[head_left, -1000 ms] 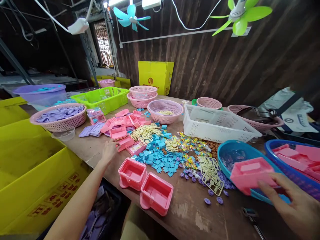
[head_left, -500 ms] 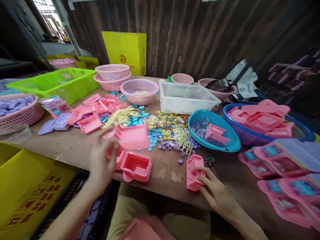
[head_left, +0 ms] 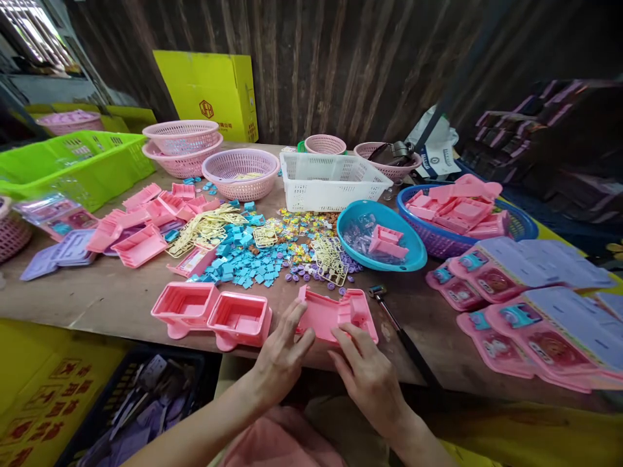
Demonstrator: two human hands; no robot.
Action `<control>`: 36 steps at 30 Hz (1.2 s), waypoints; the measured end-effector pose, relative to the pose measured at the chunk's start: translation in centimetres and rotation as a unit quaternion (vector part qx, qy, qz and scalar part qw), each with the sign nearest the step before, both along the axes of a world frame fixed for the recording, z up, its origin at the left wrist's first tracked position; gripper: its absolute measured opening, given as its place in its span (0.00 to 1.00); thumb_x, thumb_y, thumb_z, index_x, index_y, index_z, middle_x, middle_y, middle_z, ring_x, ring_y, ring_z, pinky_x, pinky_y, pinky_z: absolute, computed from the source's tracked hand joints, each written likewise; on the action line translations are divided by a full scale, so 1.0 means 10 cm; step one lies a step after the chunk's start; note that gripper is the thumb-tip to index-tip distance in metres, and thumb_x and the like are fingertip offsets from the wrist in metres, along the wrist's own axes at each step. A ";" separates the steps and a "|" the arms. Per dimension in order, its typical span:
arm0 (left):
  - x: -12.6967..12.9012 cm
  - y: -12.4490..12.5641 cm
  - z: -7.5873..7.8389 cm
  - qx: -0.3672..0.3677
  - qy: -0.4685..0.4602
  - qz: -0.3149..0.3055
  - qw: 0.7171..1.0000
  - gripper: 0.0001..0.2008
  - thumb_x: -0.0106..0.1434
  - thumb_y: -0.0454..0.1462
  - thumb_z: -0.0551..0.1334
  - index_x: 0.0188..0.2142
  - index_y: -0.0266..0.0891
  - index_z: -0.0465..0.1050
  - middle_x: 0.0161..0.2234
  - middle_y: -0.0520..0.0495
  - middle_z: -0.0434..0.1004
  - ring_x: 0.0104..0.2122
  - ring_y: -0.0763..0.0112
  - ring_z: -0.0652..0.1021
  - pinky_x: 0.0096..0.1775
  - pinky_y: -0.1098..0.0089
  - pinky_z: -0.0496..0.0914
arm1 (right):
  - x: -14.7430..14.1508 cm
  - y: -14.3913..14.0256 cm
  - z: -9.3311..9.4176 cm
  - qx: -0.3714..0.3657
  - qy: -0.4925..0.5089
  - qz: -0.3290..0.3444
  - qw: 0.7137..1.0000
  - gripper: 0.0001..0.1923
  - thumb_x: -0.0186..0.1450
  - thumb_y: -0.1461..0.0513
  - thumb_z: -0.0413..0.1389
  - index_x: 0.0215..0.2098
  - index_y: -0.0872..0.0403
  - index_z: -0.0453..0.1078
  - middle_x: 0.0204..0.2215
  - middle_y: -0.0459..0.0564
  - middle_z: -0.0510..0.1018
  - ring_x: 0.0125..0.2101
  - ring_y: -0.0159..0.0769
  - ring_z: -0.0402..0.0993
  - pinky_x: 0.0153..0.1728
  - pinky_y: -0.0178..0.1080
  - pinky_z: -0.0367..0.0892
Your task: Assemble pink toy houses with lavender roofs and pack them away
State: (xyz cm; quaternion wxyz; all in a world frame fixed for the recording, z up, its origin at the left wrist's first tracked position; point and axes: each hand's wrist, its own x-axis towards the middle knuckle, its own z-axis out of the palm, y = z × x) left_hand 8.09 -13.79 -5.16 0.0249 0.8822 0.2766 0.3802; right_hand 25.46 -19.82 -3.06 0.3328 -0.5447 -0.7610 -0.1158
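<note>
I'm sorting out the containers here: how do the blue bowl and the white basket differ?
The blue bowl is round, solid-walled and shallow; the white basket is rectangular, with perforated walls, and deeper. The blue bowl holds a pink part and clear pieces; what the white basket holds cannot be told. Both are plastic and sit on the table.

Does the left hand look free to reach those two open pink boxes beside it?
Probably yes. The left hand rests on the pink piece at the table edge, and the two pink boxes sit just to its left with only bare table between.
</note>
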 end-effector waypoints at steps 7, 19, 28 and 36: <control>-0.12 -0.05 0.24 -0.478 -0.420 -0.075 0.768 0.24 0.61 0.48 0.57 0.54 0.45 0.59 0.58 0.41 0.58 0.60 0.57 0.58 0.58 0.52 0.56 | -0.22 0.10 0.12 -0.029 0.107 0.121 0.986 0.11 0.63 0.72 0.48 0.33 0.55 0.68 0.24 0.46 0.74 0.26 0.32 0.64 0.29 0.35 0.64; -0.15 0.02 0.25 -0.751 -0.434 -0.147 0.476 0.45 0.46 0.57 0.64 0.61 0.43 0.55 0.55 0.40 0.66 0.52 0.50 0.70 0.53 0.54 0.65 | 0.65 0.04 -0.12 -0.127 0.271 0.029 0.954 0.51 0.52 0.46 0.61 0.65 0.47 0.39 0.60 0.59 0.55 0.56 0.47 0.58 0.47 0.46 0.66; -0.04 0.03 0.21 -0.746 -0.445 -0.112 0.483 0.39 0.45 0.61 0.63 0.51 0.40 0.69 0.52 0.39 0.70 0.50 0.52 0.73 0.51 0.55 0.67 | 0.94 0.38 -0.43 -0.400 0.299 0.126 0.857 0.59 0.48 0.53 0.65 0.66 0.45 0.30 0.63 0.56 0.51 0.62 0.45 0.46 0.58 0.58 0.45; -0.05 0.03 0.20 -0.673 -0.349 -0.138 0.637 0.42 0.44 0.57 0.66 0.54 0.36 0.64 0.44 0.39 0.76 0.47 0.49 0.74 0.48 0.54 0.68 | 0.47 0.28 -0.15 -0.342 0.392 0.104 0.848 0.56 0.47 0.41 0.61 0.66 0.47 0.39 0.63 0.56 0.53 0.63 0.47 0.46 0.59 0.54 0.46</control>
